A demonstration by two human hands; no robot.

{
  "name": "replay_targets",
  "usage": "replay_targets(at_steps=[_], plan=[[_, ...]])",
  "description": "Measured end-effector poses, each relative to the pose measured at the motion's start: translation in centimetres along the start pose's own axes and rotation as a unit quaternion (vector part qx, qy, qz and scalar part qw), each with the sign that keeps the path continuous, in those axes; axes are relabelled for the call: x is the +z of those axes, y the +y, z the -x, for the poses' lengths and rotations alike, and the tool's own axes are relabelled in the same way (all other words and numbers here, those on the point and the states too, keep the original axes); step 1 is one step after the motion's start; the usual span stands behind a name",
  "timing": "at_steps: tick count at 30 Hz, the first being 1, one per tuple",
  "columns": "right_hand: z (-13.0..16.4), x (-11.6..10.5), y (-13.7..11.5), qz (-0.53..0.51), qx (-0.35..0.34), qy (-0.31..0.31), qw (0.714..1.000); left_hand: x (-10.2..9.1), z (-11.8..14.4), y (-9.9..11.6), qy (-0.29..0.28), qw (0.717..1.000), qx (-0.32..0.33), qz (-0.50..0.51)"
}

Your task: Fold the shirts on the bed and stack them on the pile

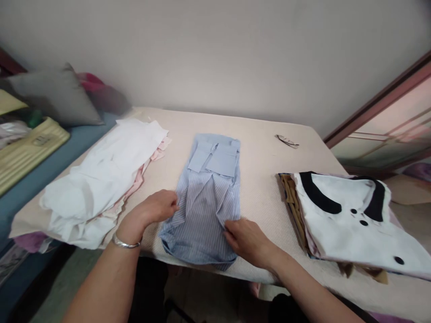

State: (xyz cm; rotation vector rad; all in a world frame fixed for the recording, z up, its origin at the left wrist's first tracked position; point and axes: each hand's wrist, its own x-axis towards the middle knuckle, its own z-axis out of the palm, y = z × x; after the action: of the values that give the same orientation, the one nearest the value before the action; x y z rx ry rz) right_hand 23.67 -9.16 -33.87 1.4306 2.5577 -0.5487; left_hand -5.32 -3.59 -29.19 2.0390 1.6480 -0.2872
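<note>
A blue striped shirt (205,215) lies on the cloth-covered table in front of me, its sides folded in to a long narrow shape. Its pale blue cuffs (220,159) lie flat near the far end. My left hand (162,206), with a silver bangle on the wrist, is closed at the shirt's left edge. On the opposite edge, lower down, my right hand (245,237) pinches the striped fabric. The shirt's near end reaches the table's front edge.
White garments (107,166) lie heaped over pink ones on the left. At right is a stack of folded clothes topped by a white garment with a black collar (346,215). Eyeglasses (286,141) rest near the back. A grey cushion (57,94) is beyond the table's left side.
</note>
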Motion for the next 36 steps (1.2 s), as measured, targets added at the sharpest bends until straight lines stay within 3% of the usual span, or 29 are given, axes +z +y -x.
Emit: replay_targets(at_steps=[3,6,13,22,27,32,36], plan=[[-0.4,0.0,0.2,-0.032,-0.008,-0.011,0.999,-0.3,0.0,-0.2,0.015,0.998,-0.044,-0.044],[-0.3,-0.8,0.9,-0.079,-0.022,-0.030,0.996,-0.3,-0.1,-0.2,-0.010,0.996,-0.055,-0.072],[1.6,-3.5,3.8,-0.137,-0.005,0.025,0.990,0.7,-1.1,-0.3,-0.025,0.991,-0.076,-0.104],[2.1,-1.6,1.6,-0.125,-0.072,-0.017,0.989,0.5,-1.1,0.5,-0.022,0.989,-0.097,-0.109],[3.3,-1.5,2.7,-0.030,-0.049,0.054,0.997,0.9,0.0,-0.7,0.046,0.990,-0.062,-0.116],[5.3,2.1,0.6,0.044,-0.144,0.100,0.983,1.8,1.6,-1.2,0.060,0.993,-0.005,-0.104],[5.7,3.0,-0.5,0.061,-0.159,0.111,0.979,3.4,4.5,-1.0,0.083,0.992,0.042,-0.081]])
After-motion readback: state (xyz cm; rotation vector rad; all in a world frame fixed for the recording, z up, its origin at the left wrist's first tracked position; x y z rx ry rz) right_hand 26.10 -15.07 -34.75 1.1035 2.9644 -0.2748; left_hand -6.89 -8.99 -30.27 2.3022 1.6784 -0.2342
